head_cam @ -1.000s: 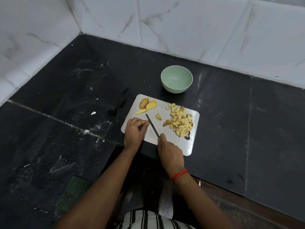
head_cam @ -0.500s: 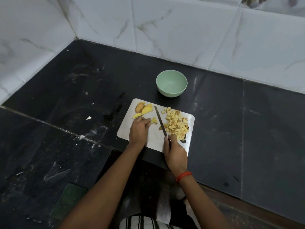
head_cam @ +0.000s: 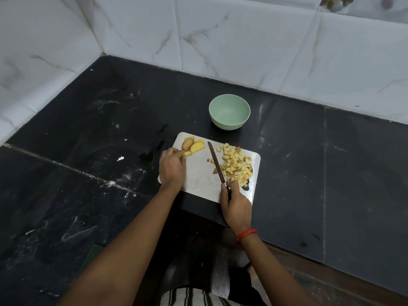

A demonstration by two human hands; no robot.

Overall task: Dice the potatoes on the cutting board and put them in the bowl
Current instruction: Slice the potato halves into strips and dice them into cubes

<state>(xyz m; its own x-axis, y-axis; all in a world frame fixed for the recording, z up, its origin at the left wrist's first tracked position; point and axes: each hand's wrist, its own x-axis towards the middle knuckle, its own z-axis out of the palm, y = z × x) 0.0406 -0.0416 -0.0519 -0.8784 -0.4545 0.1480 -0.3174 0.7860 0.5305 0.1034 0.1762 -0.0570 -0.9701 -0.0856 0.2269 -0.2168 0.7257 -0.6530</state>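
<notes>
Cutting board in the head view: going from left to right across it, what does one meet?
left hand → potato slices → knife → pile of diced potato. The right hand overlaps the knife and the pile, so it is left out.

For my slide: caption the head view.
Right hand holds knife beside diced potato on board; left hand grips slices; bowl empty.

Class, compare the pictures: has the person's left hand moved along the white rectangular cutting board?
Yes. Against the white rectangular cutting board, the left hand has moved toward the far left corner, reaching the yellow potato slices.
</notes>
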